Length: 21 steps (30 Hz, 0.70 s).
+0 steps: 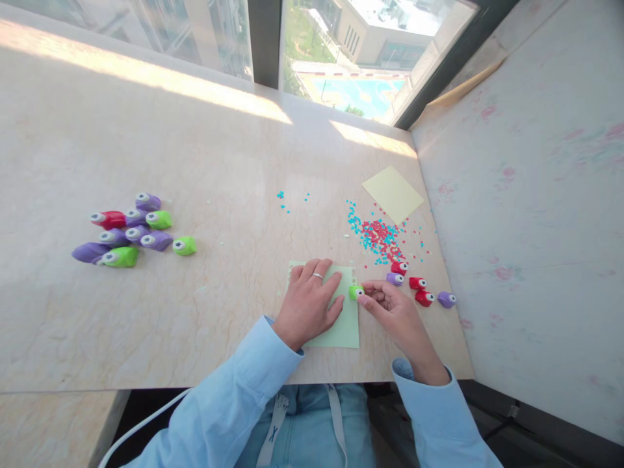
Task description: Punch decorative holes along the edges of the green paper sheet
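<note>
Under my left hand [312, 302] lies a pale green sheet of paper [344, 331] on the marble-look counter. That hand rests flat with its fingers spread, a ring on one of them. My right hand [394, 312] pinches a green craft punch [356, 292] between thumb and fingers at the sheet's right edge. Small cut-outs show along the top and upper right edge of the paper. Just beyond my right hand stand a purple punch [394, 279] and a red punch [400, 267].
Red and blue paper bits [380, 237] are heaped at the right, beside a pale yellow sheet [392, 194]. Several more punches [136, 227] cluster at the left. A papered wall [526, 214] bounds the right side, a window [351, 58] the back.
</note>
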Tool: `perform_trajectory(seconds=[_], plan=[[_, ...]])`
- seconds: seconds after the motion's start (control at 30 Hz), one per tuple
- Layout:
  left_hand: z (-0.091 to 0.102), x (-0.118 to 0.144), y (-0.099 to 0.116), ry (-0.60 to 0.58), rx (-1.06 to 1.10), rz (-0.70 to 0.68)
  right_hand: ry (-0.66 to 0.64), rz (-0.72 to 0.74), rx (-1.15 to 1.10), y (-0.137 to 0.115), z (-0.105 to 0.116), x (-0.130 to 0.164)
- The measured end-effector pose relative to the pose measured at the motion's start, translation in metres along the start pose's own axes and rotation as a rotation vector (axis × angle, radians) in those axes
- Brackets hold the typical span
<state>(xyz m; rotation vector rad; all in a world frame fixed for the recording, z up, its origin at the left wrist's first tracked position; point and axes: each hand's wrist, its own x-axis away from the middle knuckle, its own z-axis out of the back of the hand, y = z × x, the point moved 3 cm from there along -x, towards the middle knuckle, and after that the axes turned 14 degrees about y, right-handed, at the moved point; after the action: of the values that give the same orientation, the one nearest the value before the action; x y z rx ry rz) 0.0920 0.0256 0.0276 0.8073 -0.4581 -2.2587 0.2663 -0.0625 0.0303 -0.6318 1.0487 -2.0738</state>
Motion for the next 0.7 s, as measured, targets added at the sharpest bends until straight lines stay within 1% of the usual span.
perform_trajectory(seconds=[0.17, 0.4, 0.57, 0.7], plan=[[-0.0001, 0.0007, -0.0002, 0.013, 0.0, -0.007, 0.073, 0.045, 0.007, 0.0017, -0.0029, 0.0035], [0.0002, 0.0005, -0.0002, 0.011, -0.012, -0.015, 0.109, 0.054, 0.013, 0.0003, -0.005, 0.0047], [0.0005, 0.0, 0.0001, 0.019, -0.011, -0.015, 0.105, 0.02, 0.008, 0.0044, -0.0055, 0.0052], [0.0002, -0.0003, 0.0, 0.02, -0.01, -0.016, 0.079, -0.062, -0.072, 0.0036, -0.0014, 0.0026]])
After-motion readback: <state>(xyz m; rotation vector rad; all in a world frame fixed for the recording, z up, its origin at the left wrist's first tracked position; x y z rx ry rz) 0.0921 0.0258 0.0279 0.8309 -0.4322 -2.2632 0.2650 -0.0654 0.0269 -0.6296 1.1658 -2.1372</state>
